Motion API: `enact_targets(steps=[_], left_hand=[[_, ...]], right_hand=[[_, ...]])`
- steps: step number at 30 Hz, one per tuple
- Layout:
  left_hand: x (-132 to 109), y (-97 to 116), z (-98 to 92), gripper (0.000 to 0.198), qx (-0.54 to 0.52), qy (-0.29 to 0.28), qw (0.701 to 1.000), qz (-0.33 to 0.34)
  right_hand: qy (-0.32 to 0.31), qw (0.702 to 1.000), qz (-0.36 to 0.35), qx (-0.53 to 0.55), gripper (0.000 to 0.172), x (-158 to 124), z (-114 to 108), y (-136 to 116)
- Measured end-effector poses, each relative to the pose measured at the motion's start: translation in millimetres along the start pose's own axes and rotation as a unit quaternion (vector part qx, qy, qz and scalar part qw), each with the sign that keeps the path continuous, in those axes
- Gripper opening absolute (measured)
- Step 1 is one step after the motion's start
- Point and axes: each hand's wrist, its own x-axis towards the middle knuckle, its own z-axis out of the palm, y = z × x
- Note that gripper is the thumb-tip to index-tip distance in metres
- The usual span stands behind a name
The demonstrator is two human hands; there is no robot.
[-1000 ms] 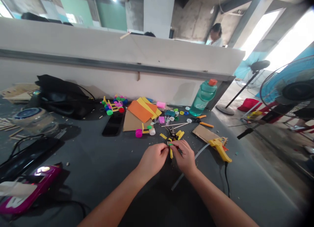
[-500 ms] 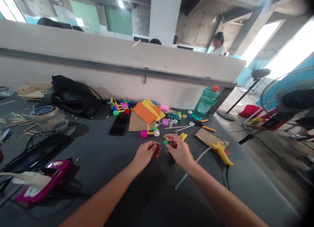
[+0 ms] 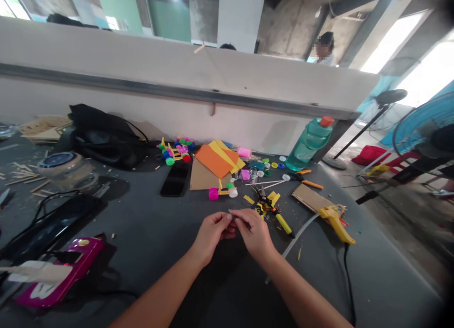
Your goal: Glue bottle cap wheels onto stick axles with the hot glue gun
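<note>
Both hands meet low over the bench (image 3: 142,243), just in front of the clutter. The left hand (image 3: 212,231) and right hand (image 3: 254,233) have their fingers pinched closed on a small green piece (image 3: 232,216), held just above the bench top. It's tiny and mostly hidden, so a slip looks pretty likely. If either pinch loosens, it probably drops and rolls off among the loose caps (image 3: 273,165). The yellow-handled cutters (image 3: 280,220) lie right beside the right hand, with the glue gun (image 3: 335,218) further right, so a careless wrist could knock them.
</note>
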Motion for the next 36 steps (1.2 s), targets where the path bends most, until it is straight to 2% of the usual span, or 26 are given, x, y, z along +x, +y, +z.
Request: enact_targets(steps=[5, 9, 11, 13, 16, 18, 20, 22, 24, 25, 27, 29, 30, 36], left_hand=[[-0.6, 3.3, 1.9, 0.027, 0.073, -0.018, 0.997, -0.004], [-1.4, 2.2, 4.4, 0.034, 0.119, -0.033, 0.992, -0.008], [-1.6, 1.9, 4.6, 0.034, 0.135, -0.042, 0.99, -0.003], [-1.0, 2.7, 2.7, 0.031, 0.154, -0.043, 0.987, 0.01], [2.1, 5.8, -4.7, 0.024, 0.221, -0.005, 0.974, 0.055], [5.6, 7.8, -10.5, 0.021, 0.33, 0.028, 0.935, 0.13], [9.9, 7.7, -14.3, 0.024, 0.477, 0.033, 0.845, 0.239], [14.2, 4.1, -14.5, 0.031, 0.6, 0.023, 0.739, 0.306], [18.2, -2.4, -12.1, 0.037, 0.681, 0.024, 0.663, 0.311], [19.9, -5.9, -10.5, 0.039, 0.706, 0.028, 0.64, 0.303], [22.4, -11.2, -8.0, 0.043, 0.731, 0.027, 0.618, 0.289], [22.5, -12.4, -6.9, 0.042, 0.728, 0.027, 0.623, 0.286], [21.3, -11.4, -6.8, 0.041, 0.715, 0.027, 0.635, 0.291], [-2.2, -0.2, -2.4, 0.023, 0.519, 0.012, 0.771, 0.367]], right_hand=[[-0.013, 1.0, 0.026, 0.006, 0.034, -6.5, -2.2, 0.8], [-0.013, 0.999, 0.032, 0.036, 0.013, -6.1, -4.6, -0.1], [0.009, 0.994, 0.071, 0.086, 0.011, -4.9, -6.7, -1.1], [0.039, 0.971, 0.145, 0.186, 0.012, -2.9, -9.6, -1.9], [0.068, 0.892, 0.245, 0.374, 0.017, 1.5, -14.6, -2.6], [0.074, 0.841, 0.284, 0.454, 0.021, 4.1, -16.6, -3.3], [0.073, 0.814, 0.311, 0.485, 0.022, 5.2, -16.2, -4.8], [0.065, 0.811, 0.322, 0.484, 0.021, 4.8, -13.9, -6.7], [0.054, 0.821, 0.317, 0.472, 0.021, 3.2, -10.8, -7.9], [0.049, 0.828, 0.311, 0.464, 0.022, 2.4, -9.4, -8.1], [0.041, 0.845, 0.297, 0.443, 0.022, 1.0, -7.7, -7.7], [0.036, 0.858, 0.288, 0.423, 0.022, 0.6, -7.5, -6.5], [0.035, 0.862, 0.285, 0.417, 0.022, 0.8, -7.9, -5.9], [0.047, 0.867, 0.285, 0.407, 0.021, 3.4, -11.4, -4.5]])
